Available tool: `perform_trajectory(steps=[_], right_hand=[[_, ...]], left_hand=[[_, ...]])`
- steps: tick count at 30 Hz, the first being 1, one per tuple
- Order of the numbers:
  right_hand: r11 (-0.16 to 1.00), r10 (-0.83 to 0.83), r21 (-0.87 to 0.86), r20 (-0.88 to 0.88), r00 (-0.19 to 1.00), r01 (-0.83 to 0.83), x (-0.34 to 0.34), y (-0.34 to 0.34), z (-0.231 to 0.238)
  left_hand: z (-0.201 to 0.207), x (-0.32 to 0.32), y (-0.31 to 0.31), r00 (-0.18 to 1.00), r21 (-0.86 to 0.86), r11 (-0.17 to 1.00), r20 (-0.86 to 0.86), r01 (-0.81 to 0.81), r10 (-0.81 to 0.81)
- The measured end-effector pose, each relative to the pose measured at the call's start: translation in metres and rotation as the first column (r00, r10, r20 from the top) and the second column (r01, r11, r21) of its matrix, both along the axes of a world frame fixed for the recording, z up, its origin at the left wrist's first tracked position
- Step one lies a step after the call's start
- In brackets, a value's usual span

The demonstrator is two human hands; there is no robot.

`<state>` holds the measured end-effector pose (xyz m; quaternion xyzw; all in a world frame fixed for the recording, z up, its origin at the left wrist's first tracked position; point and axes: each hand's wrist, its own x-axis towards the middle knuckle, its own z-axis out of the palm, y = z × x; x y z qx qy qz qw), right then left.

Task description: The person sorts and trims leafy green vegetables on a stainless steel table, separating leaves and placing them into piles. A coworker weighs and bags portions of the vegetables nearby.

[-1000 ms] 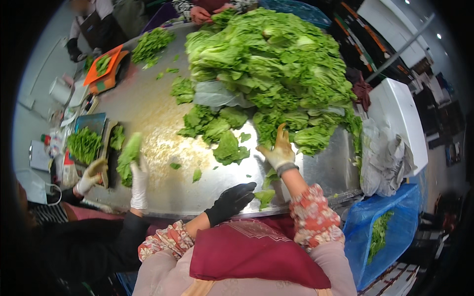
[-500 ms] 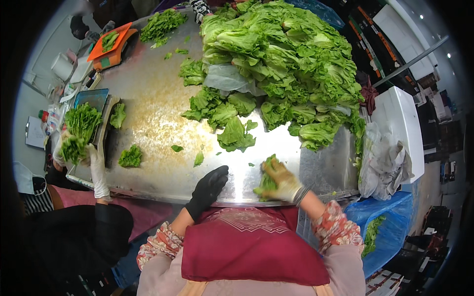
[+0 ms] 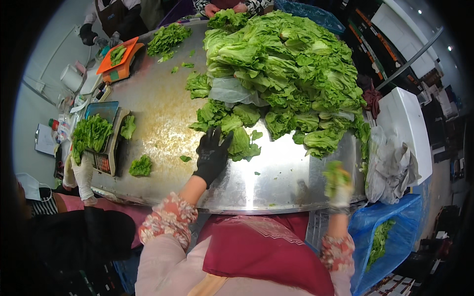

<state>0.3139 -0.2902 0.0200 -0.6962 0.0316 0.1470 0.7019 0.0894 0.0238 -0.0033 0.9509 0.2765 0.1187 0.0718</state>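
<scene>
Right hand [image 3: 339,197] closed on a bunch of leaves [image 3: 336,176], both blurred; you hold them above the table's front edge, at the right end near the bin. Your left hand [image 3: 212,155], black-gloved, is open, fingers spread and tips at the edge of the loose lettuce [image 3: 240,144]; whether they press on it, cannot tell. Closest to you: crimson apron [image 3: 259,246] against the metal table [image 3: 281,185]. To your right, the blue-lined bin [image 3: 402,246], greens inside; just beyond it, a crumpled grey bag [image 3: 390,170] beside a white box [image 3: 397,130]. On your left, a co-worker's gloved hand [image 3: 82,173] at a scale [image 3: 103,164], its tray heaped with greens [image 3: 94,132]. Between that scale and your left hand, a small leaf clump [image 3: 140,166] lies on the metal. Farther out, the big lettuce pile [image 3: 291,64] covers the middle and right, a clear plastic sheet [image 3: 232,91] at its left flank. Beyond, left: an orange scale [image 3: 116,74] with greens on it. At the far edge, another person's hands [image 3: 225,8] behind the pile.
</scene>
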Motion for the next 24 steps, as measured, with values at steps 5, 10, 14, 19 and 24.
perform_trajectory(steps=[5, 10, 14, 19, 24], right_hand=[[0.883, -0.371, 0.010, 0.627, 0.685, 0.469, 0.073, -0.243, 0.039], [-0.096, 0.002, -0.769, 0.634, 0.773, 0.632, 0.041, -0.307, 0.058], [0.773, 0.172, -0.557, 0.644, 0.745, 0.304, 0.026, -0.197, 0.026], [0.809, 0.571, -0.330, 0.249, 0.782, -0.486, -0.038, 0.019, 0.010], [0.661, 0.745, 0.051, -0.164, 0.647, -0.748, -0.090, 0.121, 0.029]], left_hand=[[-0.009, 0.034, 0.027, 0.915, 0.239, 0.884, -0.119, 0.402, -0.385], [-0.005, 0.049, 0.039, 0.880, 0.024, 0.884, 0.080, 0.468, -0.468], [-0.004, 0.030, 0.029, 0.886, -0.852, 0.250, 0.461, 0.459, -0.055], [0.002, 0.007, -0.011, 0.896, -0.312, -0.843, 0.073, 0.437, 0.438], [-0.003, -0.002, -0.034, 0.858, -0.394, -0.762, 0.233, 0.514, 0.458]])
